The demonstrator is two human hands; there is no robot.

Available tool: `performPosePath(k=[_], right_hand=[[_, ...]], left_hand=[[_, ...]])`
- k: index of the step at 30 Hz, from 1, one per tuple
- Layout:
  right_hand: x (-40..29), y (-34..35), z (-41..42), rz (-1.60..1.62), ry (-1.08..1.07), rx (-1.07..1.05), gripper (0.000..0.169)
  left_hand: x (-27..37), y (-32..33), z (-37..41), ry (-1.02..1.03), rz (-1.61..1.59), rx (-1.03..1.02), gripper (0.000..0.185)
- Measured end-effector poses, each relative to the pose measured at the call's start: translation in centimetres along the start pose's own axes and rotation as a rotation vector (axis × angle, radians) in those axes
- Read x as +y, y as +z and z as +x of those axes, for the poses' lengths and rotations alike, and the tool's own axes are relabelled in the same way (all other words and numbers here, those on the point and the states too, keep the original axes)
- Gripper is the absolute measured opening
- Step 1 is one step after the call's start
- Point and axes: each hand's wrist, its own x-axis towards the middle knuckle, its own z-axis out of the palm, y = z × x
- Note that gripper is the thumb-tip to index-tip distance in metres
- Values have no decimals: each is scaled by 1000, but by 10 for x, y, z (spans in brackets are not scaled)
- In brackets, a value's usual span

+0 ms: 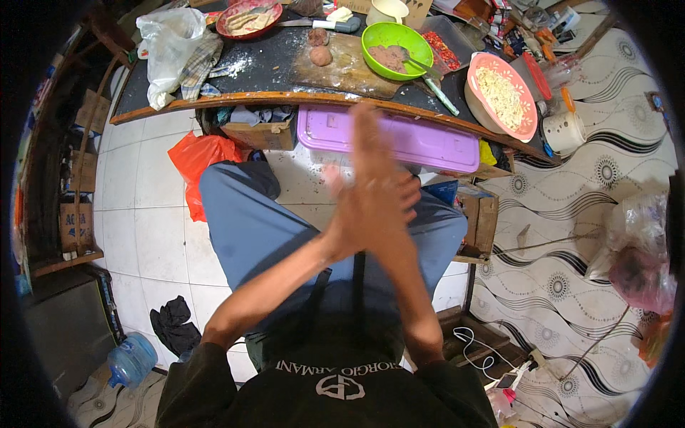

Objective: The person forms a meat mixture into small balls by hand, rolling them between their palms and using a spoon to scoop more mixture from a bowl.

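Note:
My left hand [348, 219] and my right hand [381, 214] are pressed together above my lap, blurred by motion; whether anything lies between the palms is hidden. Beyond them, on the dark table, a floured wooden board [345, 72] carries two round balls, a smooth pinkish one [321, 55] and a rougher, darker one [318, 37]. A green bowl [374, 69] with pinkish-brown paste [389, 58] and a metal utensil stands at the board's right end. A knife with a pale handle [441, 95] lies beside it.
A pink basket [530, 101] of pale shreds stands right, near a container of chopped red pieces [441, 49]. A red bowl [220, 24], plastic bag [170, 48] and checked cloth [200, 64] are at left. A purple-lidded box [428, 142] sits below the wooden table edge [241, 98].

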Motion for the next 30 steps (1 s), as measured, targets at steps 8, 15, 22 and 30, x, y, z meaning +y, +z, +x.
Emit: performPosePath(k=[8,15,22,30], right_hand=[[0,15,-34,-216,-22,-151,75],[50,-1,-2,-159,248,-114,65],[44,15,-10,-169,91,-110,65],[4,-4,-8,-389,240,-682,71]], left_hand=[[-13,37,7,47,355,-71,67],[-37,-20,31,-118,-186,-307,79],[-26,9,15,-188,67,143,69],[-29,6,21,-80,-6,-8,79]])
